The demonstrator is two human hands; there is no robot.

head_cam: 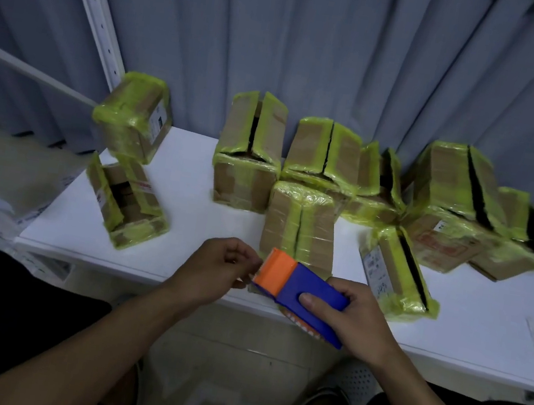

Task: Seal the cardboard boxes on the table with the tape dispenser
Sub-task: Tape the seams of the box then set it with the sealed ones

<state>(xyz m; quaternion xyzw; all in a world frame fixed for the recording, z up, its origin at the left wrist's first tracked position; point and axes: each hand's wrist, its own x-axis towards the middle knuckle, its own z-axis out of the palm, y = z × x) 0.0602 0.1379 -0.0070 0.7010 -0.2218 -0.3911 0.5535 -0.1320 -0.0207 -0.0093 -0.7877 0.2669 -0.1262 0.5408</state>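
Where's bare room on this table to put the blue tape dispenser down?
Bare white table between the left open yellow-taped cardboard box and the centre front box, and at the front right. Back right is crowded.

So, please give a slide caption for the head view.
Right hand grips the tape dispenser; left hand curls at its orange end, before yellow-taped cardboard boxes.

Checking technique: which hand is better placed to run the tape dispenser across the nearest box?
Likely right. The right hand has its grip on the tape dispenser by the nearest box; the left hand sits at its orange end.
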